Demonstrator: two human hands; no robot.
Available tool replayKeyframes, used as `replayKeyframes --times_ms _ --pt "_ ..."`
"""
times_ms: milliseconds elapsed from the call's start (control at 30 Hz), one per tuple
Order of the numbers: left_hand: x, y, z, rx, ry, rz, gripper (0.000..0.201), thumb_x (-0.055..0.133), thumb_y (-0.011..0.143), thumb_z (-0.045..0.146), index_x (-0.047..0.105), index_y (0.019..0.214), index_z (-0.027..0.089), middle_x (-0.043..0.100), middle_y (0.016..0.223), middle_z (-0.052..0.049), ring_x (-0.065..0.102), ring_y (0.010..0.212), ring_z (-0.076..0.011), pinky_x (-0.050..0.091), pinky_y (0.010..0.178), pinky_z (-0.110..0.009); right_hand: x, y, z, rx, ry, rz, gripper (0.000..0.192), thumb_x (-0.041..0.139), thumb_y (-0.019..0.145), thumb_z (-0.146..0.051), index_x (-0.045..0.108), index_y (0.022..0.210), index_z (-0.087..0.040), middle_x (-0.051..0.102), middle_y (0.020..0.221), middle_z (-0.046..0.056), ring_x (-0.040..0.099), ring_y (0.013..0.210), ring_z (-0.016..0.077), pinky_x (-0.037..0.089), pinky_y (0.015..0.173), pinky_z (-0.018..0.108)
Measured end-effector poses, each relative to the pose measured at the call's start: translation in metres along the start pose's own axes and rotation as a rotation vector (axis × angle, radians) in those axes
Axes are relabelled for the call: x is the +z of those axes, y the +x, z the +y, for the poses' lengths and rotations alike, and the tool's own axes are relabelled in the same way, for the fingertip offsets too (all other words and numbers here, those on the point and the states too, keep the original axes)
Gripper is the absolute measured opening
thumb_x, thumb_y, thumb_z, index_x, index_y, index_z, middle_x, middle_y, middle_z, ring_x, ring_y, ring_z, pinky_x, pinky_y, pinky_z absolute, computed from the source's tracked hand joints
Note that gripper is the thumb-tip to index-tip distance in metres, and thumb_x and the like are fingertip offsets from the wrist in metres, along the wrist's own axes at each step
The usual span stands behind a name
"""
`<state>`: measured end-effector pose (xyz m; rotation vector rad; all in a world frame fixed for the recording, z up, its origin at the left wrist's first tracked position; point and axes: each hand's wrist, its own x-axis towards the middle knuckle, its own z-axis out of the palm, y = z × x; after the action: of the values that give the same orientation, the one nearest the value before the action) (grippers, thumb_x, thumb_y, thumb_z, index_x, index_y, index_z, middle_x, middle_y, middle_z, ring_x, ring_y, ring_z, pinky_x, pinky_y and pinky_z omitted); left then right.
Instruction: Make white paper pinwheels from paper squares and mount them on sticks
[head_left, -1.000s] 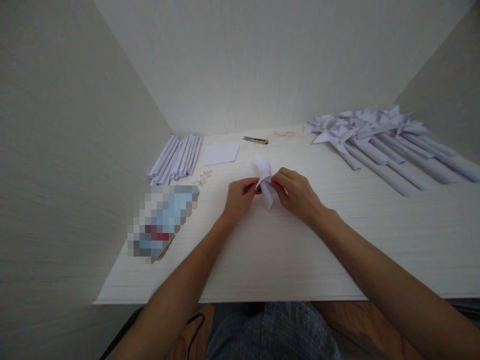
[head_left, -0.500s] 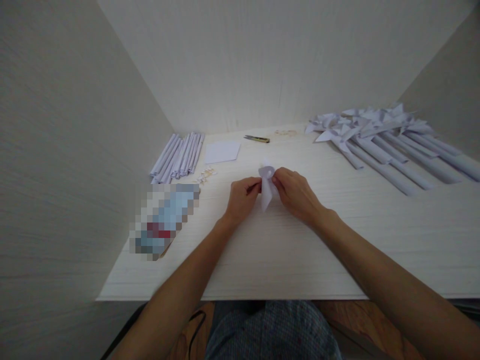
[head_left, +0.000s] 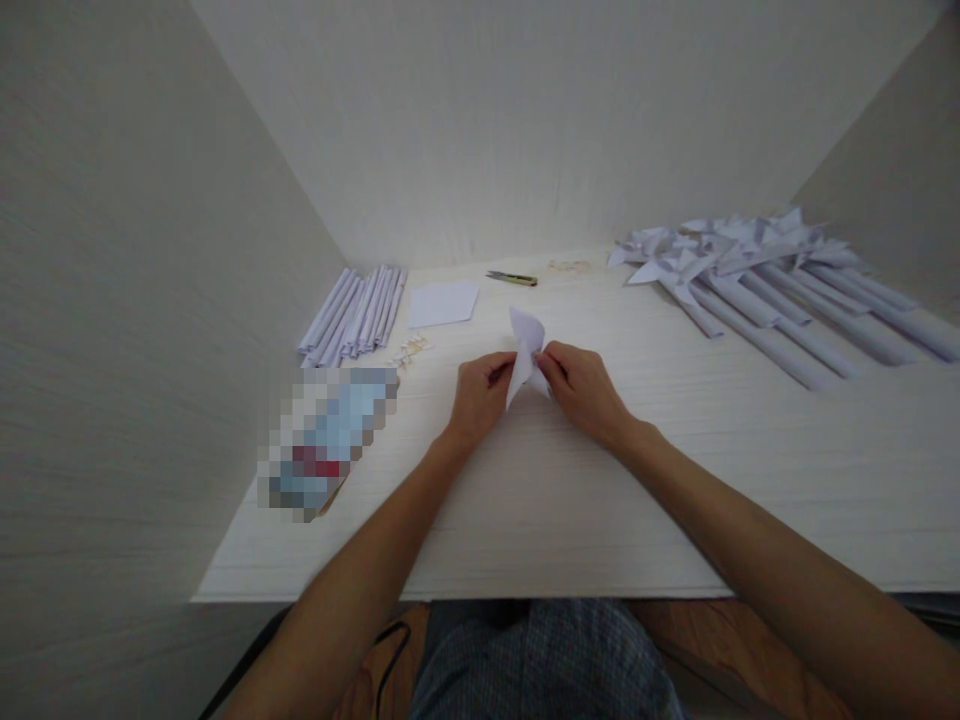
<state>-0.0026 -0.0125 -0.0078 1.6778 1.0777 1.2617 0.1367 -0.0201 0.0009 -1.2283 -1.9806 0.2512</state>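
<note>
A small folded white paper piece (head_left: 525, 345) stands just above the middle of the pale wooden table (head_left: 570, 500). My left hand (head_left: 480, 395) pinches its left side and my right hand (head_left: 581, 385) pinches its right side, fingertips almost meeting. The paper's upper flap points up and away from me; its lower part is hidden between my fingers.
A bundle of rolled paper sticks (head_left: 356, 312) lies at the back left, next to a flat white square sheet (head_left: 442, 303) and small pale pins (head_left: 411, 350). Small scissors (head_left: 512, 278) lie near the back wall. Several finished paper pinwheels (head_left: 757, 275) fill the back right. A blurred packet (head_left: 326, 435) sits at left.
The paper has been turned and refolded between my fingers; its flap now stands up as a pointed shape instead of hanging down. Both hands stay in nearly the same spot.
</note>
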Motion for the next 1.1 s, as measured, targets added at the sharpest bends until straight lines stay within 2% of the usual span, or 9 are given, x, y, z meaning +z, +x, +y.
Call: replayKeyframes --times_ms 200,433,900,1100 --pt "0.0009 -0.0003 -0.0001 -0.032 -0.038 -0.052 0.02 0.049 0.07 0.014 0.067 0.077 0.016 0.067 0.07 -0.001 0.06 0.064 -0.0107 0.048 0.064 -0.022 -0.0041 0.0019 0.0018 -0.01 0.067 0.02 0.019 0.042 0.078 -0.018 0.037 0.059 -0.019 0.044 0.054 -0.002 0.038 0.051 0.0099 0.028 0.049 0.024" --pt "-0.0006 -0.001 0.0026 -0.041 -0.007 -0.039 0.019 0.051 0.069 0.013 0.067 0.079 0.015 0.067 0.071 -0.003 0.061 0.064 -0.0112 0.049 0.065 -0.023 -0.0055 0.0026 0.0012 0.022 0.094 -0.011 0.016 0.045 0.075 -0.015 0.039 0.06 -0.018 0.044 0.055 -0.002 0.037 0.05 0.0095 0.028 0.049 0.024" --pt "-0.0002 0.0003 0.0016 -0.035 -0.019 -0.037 0.018 0.051 0.068 0.011 0.067 0.075 0.014 0.067 0.067 -0.002 0.06 0.061 -0.0099 0.049 0.062 -0.022 -0.0094 -0.0006 0.0044 -0.115 0.016 -0.003 0.013 0.046 0.077 -0.015 0.041 0.065 -0.018 0.046 0.062 0.0 0.042 0.057 0.0111 0.032 0.054 0.024" --pt "0.0017 0.0008 0.0008 -0.039 -0.077 -0.038 0.015 0.051 0.069 0.015 0.066 0.07 0.013 0.065 0.064 -0.001 0.058 0.058 -0.0092 0.049 0.059 -0.021 -0.0099 -0.0014 0.0035 -0.143 -0.006 -0.042 0.016 0.04 0.082 -0.016 0.044 0.067 -0.018 0.05 0.066 0.002 0.044 0.061 0.0122 0.034 0.057 0.025"
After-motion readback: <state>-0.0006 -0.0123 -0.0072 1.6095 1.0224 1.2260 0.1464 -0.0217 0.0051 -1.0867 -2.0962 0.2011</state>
